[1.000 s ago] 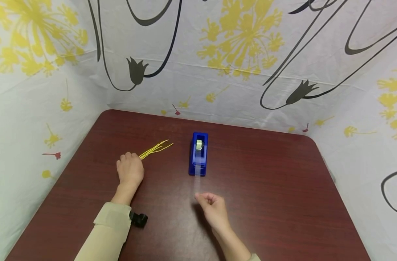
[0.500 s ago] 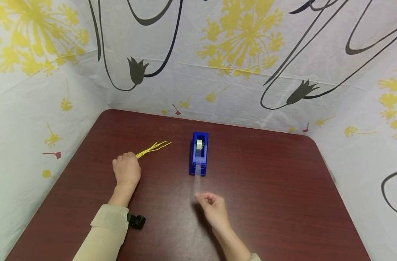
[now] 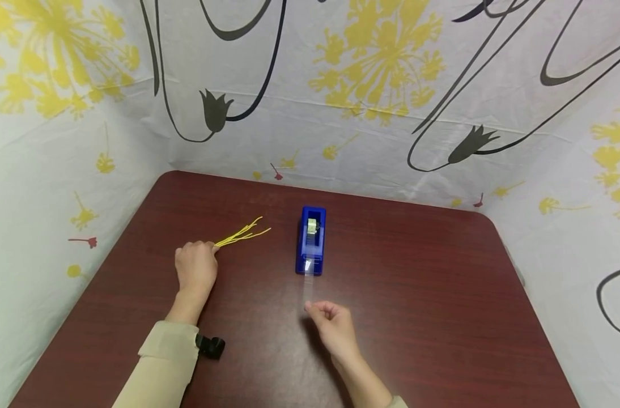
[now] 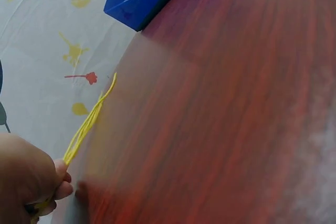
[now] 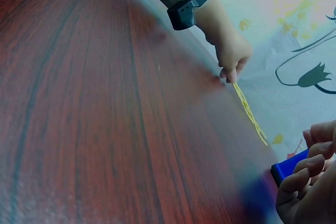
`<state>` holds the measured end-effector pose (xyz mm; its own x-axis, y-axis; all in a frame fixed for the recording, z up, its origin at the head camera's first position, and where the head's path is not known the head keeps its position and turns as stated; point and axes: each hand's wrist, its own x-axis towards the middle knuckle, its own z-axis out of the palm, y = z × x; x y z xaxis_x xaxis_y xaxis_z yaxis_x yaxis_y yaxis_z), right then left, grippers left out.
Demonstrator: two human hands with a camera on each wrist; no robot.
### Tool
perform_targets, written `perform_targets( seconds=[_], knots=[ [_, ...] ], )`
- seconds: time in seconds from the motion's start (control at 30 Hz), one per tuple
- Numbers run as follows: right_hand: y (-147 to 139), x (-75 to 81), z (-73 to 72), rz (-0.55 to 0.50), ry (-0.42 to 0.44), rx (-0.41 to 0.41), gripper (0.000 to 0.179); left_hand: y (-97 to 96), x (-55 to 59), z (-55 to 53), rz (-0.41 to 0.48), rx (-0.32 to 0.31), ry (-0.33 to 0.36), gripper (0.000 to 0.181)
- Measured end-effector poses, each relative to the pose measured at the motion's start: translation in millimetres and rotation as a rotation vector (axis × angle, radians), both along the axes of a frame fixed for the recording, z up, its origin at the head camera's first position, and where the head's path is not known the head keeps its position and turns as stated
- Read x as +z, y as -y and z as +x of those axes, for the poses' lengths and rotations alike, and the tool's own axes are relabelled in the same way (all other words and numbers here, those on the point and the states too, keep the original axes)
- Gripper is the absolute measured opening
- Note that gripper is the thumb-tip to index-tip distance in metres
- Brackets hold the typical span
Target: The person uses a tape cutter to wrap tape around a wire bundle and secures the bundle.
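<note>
My left hand [image 3: 195,267] grips a bundle of thin yellow strings [image 3: 238,235] by one end. Their loose ends fan out towards the back right, and the left wrist view shows the strings [image 4: 84,132] coming out past the thumb. A blue tape dispenser [image 3: 319,249] stands on the table right of the bundle. From its front edge a strip of clear tape [image 3: 308,286] stretches towards me. Thumb and fingers of my right hand [image 3: 336,331] pinch the end of that strip. The strip cannot be made out beside the right hand [image 5: 310,190] in the right wrist view.
A dark red-brown wooden table [image 3: 417,294] carries everything. White cloth [image 3: 269,124] with yellow and grey flower prints hangs behind it and on both sides. A black wrist camera [image 3: 211,347] sits at the left cuff.
My left hand has shifted slightly left and towards me with the yellow strings, whose free ends are now spread wider. The right hand, tape strip and dispenser stay where they were.
</note>
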<state>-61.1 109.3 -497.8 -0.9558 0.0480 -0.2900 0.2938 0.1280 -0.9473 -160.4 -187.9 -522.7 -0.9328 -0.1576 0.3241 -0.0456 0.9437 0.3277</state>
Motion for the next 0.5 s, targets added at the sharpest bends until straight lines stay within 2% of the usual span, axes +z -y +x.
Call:
perform_targets(
  seconds=[0.33,0.5],
  knots=[
    [1.0,0.2,0.0,0.001,0.007,-0.006,0.028,-0.9,10.0,5.2,-0.009,0.016,-0.016,0.017],
    [0.5,-1.4,-0.6,-0.004,0.008,-0.004,0.028,-1.6,15.8,7.7,0.001,-0.009,-0.029,0.018]
  ],
)
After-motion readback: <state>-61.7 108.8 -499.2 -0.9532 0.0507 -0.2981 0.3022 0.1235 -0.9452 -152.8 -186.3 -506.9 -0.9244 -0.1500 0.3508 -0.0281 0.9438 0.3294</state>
